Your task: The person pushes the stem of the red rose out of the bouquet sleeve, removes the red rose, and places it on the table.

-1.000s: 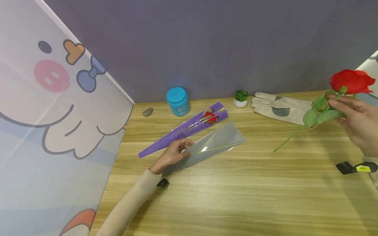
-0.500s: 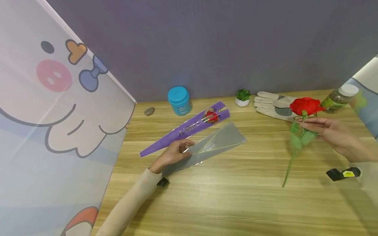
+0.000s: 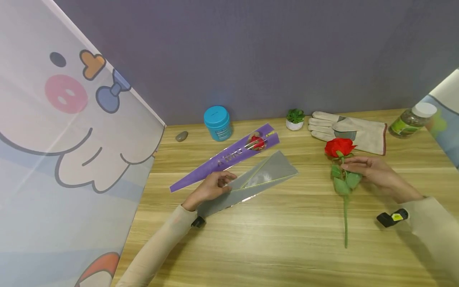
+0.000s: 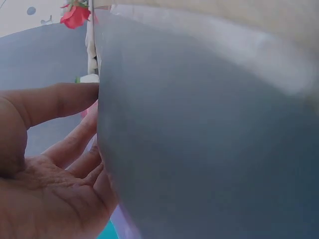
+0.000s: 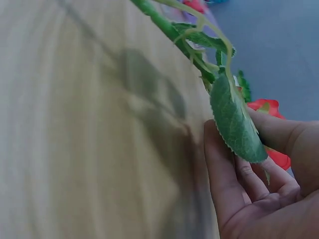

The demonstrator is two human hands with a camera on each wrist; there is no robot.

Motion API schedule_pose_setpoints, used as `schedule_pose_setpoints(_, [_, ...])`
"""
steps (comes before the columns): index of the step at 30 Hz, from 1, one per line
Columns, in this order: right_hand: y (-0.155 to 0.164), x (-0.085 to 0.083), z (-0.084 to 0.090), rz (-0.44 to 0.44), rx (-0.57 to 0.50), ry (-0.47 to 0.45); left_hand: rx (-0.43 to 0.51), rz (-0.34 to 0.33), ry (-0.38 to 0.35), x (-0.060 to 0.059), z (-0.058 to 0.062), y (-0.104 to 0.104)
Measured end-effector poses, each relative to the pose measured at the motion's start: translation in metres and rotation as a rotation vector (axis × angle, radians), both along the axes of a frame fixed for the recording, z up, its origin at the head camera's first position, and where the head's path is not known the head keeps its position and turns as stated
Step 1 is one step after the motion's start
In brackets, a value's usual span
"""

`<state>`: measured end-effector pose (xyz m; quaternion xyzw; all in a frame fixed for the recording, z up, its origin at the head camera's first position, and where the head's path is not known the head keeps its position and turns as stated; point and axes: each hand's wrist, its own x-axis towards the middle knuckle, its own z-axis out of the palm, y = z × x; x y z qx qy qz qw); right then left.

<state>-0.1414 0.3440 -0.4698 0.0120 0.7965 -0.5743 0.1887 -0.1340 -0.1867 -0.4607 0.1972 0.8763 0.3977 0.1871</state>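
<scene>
Right hand: right hand [image 3: 373, 172] grips the rose [image 3: 340, 159] at the stem just under the bloom, fingers curled round it; in the right wrist view the fingers [image 5: 234, 174] lie against a green leaf [image 5: 234, 122].
Left hand: left hand [image 3: 211, 186] rests on the narrow end of the clear sleeve [image 3: 258, 177], fingers fairly straight and pressing it to the bench [image 3: 287, 247]; in the left wrist view the hand [image 4: 45, 164] touches the sleeve's edge [image 4: 199, 149].
Rose: red bloom points away from the person, stem runs back toward the near edge and lies on or just over the bench; which of the two, I cannot tell.
Black tag: small black tag with a yellow label [image 3: 391, 218] at the right sleeve's wrist, near the rose stem.
Clear sleeve: lies flat, slanting from the left hand up to the right, well apart from the rose.
Purple sleeve: purple sleeve [image 3: 229, 156] lies just behind the clear one, parallel to it, with a red flower picture near its wide end.
Work glove: pale work glove [image 3: 348, 131] lies flat just beyond the bloom.
Far row: grey pebble [image 3: 181, 136], blue tub [image 3: 216, 122], small potted plant [image 3: 295, 118] and a bottle with a white cap [image 3: 410, 120] stand along the back.
Left side: cartoon-printed panel [image 3: 64, 151].
</scene>
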Motion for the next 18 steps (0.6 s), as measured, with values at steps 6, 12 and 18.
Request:
schedule_pose_setpoints(6, [-0.008, 0.003, -0.008, 0.025, 0.117, 0.027, 0.002, -0.001, 0.009, 0.000, 0.002, 0.000])
schedule_pose_setpoints(12, [-0.015, 0.005, -0.006, 0.057, 0.236, 0.026, -0.018, 0.011, 0.027, 0.001, 0.007, 0.000])
schedule_pose_setpoints(18, [-0.015, 0.007, 0.002, 0.068, 0.328, 0.022, -0.009, 0.007, 0.046, 0.002, 0.011, 0.000])
